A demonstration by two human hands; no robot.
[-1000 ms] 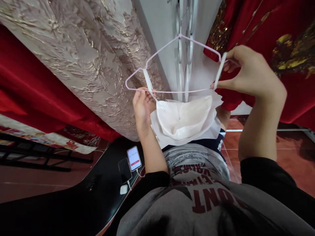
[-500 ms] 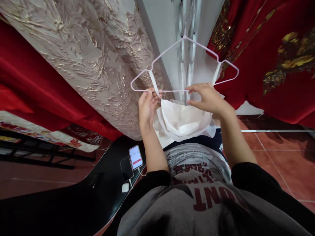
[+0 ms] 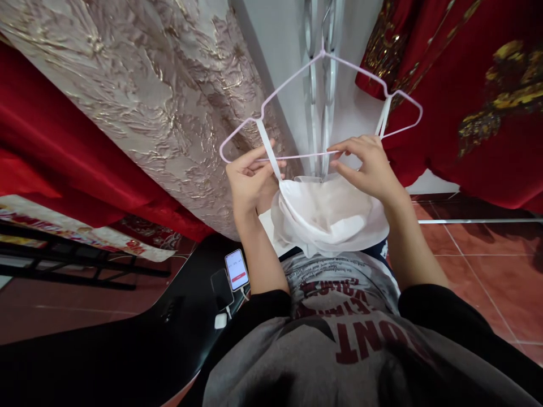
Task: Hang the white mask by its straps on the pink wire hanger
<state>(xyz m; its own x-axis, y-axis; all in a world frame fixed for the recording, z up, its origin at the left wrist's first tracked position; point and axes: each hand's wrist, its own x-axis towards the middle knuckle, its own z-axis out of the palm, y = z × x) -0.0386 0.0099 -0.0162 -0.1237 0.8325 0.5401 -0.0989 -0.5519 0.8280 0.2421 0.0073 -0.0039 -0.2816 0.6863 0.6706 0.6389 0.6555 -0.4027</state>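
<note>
A pale pink clothes hanger (image 3: 292, 80) is held up in front of me, its hook near a white rack at the top. From its two notches hang the thin white straps (image 3: 267, 141) of a white garment with a sheer, layered edge (image 3: 326, 215). My left hand (image 3: 250, 178) is closed around the hanger's lower bar at the left, with fingers behind the left strap. My right hand (image 3: 367, 164) has its fingertips on the same bar, right of the middle, the thumb a little below. Part of the right strap is hidden behind that hand.
Embossed beige fabric (image 3: 169, 113) hangs on the left, beside red cloth (image 3: 51, 141). Red garments with gold decoration (image 3: 479, 124) hang on the right. Two phones (image 3: 236, 270) and a white charger (image 3: 220, 321) lie on a black surface (image 3: 127, 356). The floor (image 3: 479, 282) is red tile.
The hanger has shifted slightly and tilted, its right end higher. My left hand has moved a little left, fingers now reaching behind the strap. The garment appears spread wider.
</note>
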